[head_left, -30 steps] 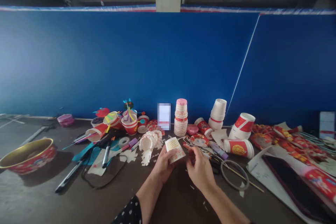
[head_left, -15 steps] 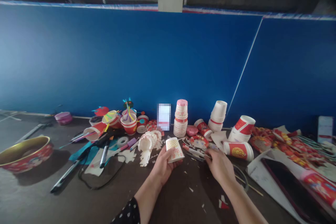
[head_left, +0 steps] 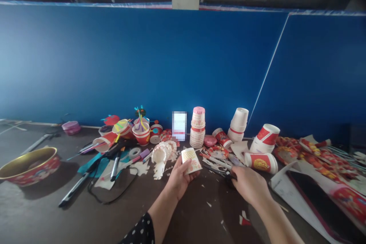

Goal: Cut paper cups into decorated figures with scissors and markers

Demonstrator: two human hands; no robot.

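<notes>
A matt paper cup (head_left: pixel 191 160) with a smooth printed surface is held in the left hand (head_left: pixel 180 178). Thin metal scissor blades (head_left: pixel 217 170) with a dull sheen are seen just beyond the right hand (head_left: pixel 250 185). Rough-cut paper scraps (head_left: pixel 244 219) are strewn nearer the body on a matt dark tabletop (head_left: pixel 200 217). Far left of the left hand, a glossy lacquered metal bowl (head_left: pixel 30 167) is seen.

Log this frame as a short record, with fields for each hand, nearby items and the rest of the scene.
Left hand: holds a patterned paper cup
Right hand: at black-handled scissors, grip unclear
Nearby: cut paper scraps on a dark tabletop
Clothing: black polka-dot sleeve
Rest: stacked paper cups, red-and-gold bowl, roll of tape, blue wall
</notes>
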